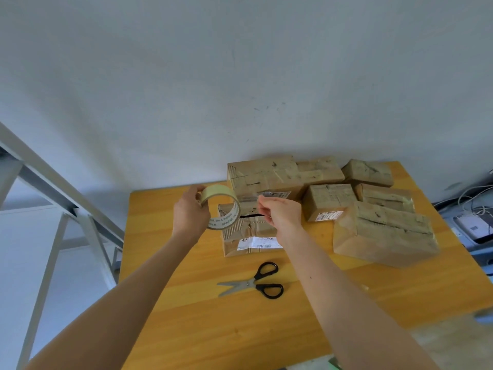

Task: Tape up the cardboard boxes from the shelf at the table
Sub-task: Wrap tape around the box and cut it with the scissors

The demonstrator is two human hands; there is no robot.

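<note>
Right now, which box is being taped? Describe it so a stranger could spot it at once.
Start at the yellow wooden table by the wall. Just beyond the black-handled scissors stands a small cardboard box, directly under the left hand holding the tape roll. Unlike the boxes behind and to its right, its top seam gapes open as a dark slit.

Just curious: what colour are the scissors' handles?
Black, with plain metal blades; the scissors show clearly in the head view, lying on the table.
</note>
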